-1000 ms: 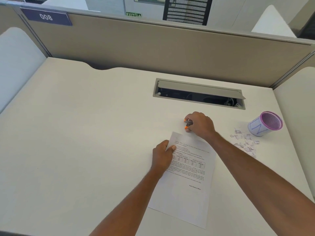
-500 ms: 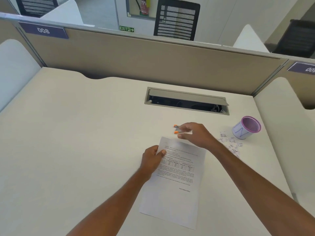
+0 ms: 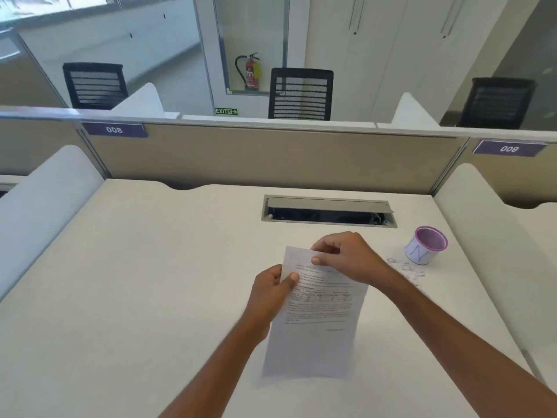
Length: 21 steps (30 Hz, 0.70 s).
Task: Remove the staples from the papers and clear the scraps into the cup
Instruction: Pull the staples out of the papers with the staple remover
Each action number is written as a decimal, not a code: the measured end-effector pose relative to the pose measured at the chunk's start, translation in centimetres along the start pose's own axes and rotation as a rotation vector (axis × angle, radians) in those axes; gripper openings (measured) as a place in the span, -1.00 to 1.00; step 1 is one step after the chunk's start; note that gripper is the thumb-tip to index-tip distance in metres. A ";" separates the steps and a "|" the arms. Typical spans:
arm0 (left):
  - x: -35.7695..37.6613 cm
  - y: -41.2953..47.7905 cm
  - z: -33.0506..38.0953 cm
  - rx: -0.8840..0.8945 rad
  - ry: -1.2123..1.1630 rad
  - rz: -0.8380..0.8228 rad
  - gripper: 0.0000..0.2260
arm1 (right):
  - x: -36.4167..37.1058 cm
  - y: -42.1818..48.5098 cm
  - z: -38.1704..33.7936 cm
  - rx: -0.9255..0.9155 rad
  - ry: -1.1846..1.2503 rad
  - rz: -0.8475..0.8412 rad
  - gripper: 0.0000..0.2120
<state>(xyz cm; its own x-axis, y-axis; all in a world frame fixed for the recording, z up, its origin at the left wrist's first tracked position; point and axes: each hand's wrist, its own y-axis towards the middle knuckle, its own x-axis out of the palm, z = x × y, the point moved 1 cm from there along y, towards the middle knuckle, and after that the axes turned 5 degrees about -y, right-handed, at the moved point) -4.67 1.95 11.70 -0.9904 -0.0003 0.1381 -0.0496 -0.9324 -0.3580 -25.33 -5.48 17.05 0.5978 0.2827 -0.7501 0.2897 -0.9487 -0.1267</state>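
I see the printed white paper sheet central on the pale tabletop, the purple-rimmed mesh cup to its right, small paper scraps between them.

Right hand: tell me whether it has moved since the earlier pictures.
Yes. The right hand left the desk beyond the paper and now pinches its top edge; against the cable hatch it shifted slightly toward the cup.
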 end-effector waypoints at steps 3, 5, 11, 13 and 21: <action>0.0 -2.0 3.4 0.089 -0.007 0.005 -0.77 | -1.8 -1.5 -2.8 -0.060 0.034 0.047 -0.96; 0.1 -3.1 5.6 0.167 0.034 0.043 -0.78 | -2.6 -2.5 -4.6 -0.100 0.068 0.068 -0.96; 0.1 -5.9 10.6 0.319 0.021 0.098 -0.81 | -5.2 -4.7 -8.9 -0.215 0.139 0.174 -0.90; 0.0 -6.6 11.7 0.349 0.011 0.107 -0.80 | -6.2 -5.0 -9.8 -0.233 0.120 0.200 -0.94; -1.1 -7.4 13.7 0.512 0.093 0.310 -0.90 | -8.1 -6.5 -12.1 -0.325 0.029 0.327 -0.93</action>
<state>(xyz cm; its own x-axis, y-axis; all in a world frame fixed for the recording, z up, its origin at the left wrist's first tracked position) -1.46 3.90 26.83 -0.9570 -0.2900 0.0088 0.2888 -0.9493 0.1243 -23.02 0.15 31.79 0.7159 -0.0157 -0.6981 0.2991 -0.8965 0.3269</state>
